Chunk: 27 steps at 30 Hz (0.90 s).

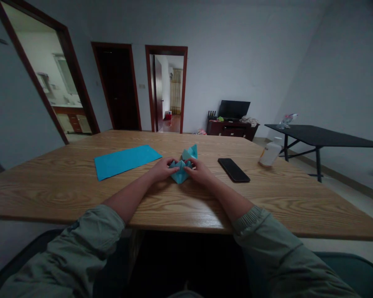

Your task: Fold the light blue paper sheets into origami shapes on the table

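Between my hands is a light blue folded paper origami piece with several pointed tips, low over the wooden table. My left hand grips its left side, thumb toward me. On the other side my right hand pinches it, the thumb at the front and the fingers partly hidden behind. Just beyond them a second pointed blue paper shape rises; whether it joins the held piece I cannot tell. A flat rectangle of darker blue paper lies left of my left hand.
A black phone lies right of my right hand. Farther right stands a white plastic bottle. Beyond the table are a black folding table, a television on a dark cabinet, and several doorways.
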Motion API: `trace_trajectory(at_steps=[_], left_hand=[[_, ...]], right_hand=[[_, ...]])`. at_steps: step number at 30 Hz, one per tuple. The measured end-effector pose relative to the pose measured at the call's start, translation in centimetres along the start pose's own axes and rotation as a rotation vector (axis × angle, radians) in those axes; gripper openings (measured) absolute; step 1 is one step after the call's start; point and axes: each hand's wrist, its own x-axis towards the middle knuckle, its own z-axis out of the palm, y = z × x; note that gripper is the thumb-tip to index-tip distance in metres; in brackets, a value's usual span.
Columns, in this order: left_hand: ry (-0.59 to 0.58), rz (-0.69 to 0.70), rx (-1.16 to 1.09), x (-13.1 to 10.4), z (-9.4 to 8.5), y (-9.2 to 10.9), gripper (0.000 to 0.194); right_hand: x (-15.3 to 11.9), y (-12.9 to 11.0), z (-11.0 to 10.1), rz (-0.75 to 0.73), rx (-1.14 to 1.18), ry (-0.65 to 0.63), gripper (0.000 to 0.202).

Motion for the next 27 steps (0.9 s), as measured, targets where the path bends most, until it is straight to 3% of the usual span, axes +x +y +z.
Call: trace_trajectory(at_steps=[8, 13, 19, 27], left_hand=[[-0.193, -0.089, 0.074, -0.2, -1.8, -1.0, 0.039], [-0.246, -0.122, 0.061, -0.3, -2.8, -1.5, 0.039], [-0.288, -0.043, 0.061, -0.9, -2.4, -0.7, 0.044], [-0.386, 0.037, -0.038, -1.3, -1.7, 0.0, 0.05]], right_hand=[[0.0, 1.2, -1.2, 0.082, -0.168, -0.022, 0.024], [0.0, 1.1, -1.6, 0.052, -0.226, -0.013, 0.025], [-0.2, 0.5, -1.5, -0.063, -0.286, 0.004, 0.027], [-0.3, 1.2, -1.4, -0.057, -0.31, -0.01, 0.031]])
